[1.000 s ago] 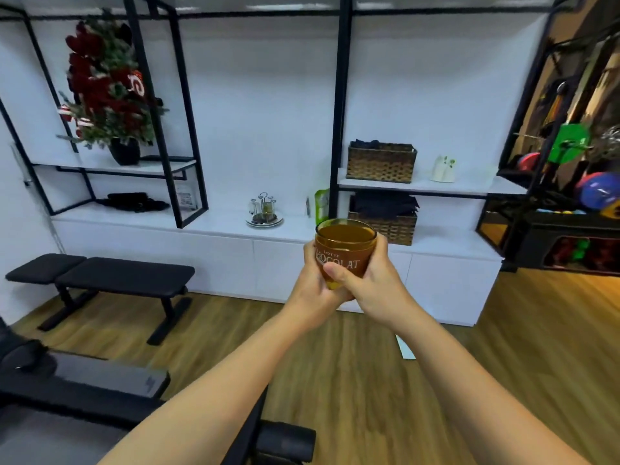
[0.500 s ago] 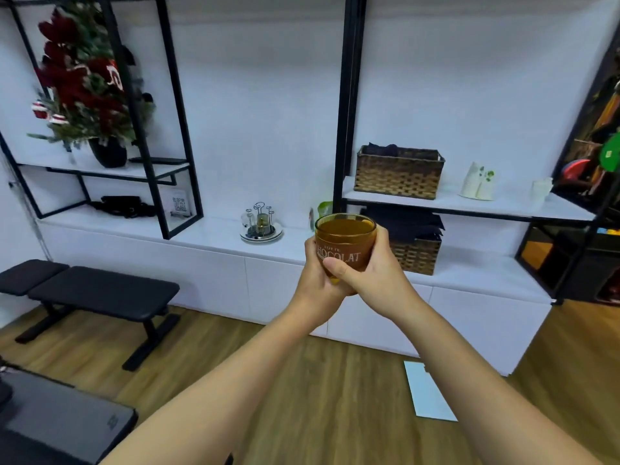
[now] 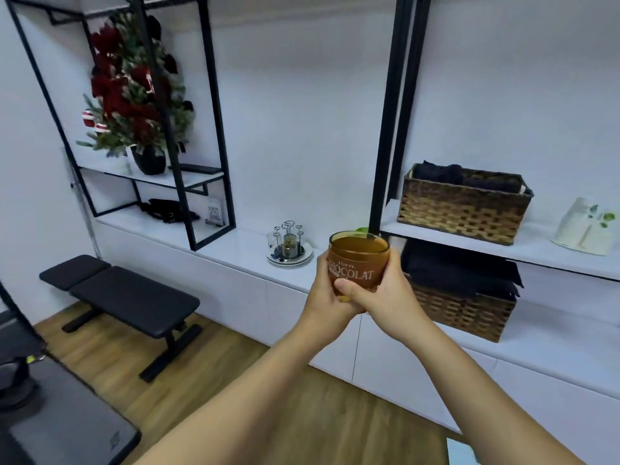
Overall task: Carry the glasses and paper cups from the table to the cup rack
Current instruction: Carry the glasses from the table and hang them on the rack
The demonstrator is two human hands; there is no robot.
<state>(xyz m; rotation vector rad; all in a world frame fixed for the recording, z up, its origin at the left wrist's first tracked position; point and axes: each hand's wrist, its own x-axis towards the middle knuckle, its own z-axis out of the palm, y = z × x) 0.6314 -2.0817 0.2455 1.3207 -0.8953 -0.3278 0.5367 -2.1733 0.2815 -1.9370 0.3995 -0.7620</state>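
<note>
Both hands (image 3: 360,290) around smooth amber glass (image 3: 358,260)

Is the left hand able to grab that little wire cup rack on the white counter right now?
Probably not yet. The left hand is wrapped round the amber glass together with the right hand, so it is busy. The cup rack stands farther back on the counter, with nothing blocking the way.
</note>
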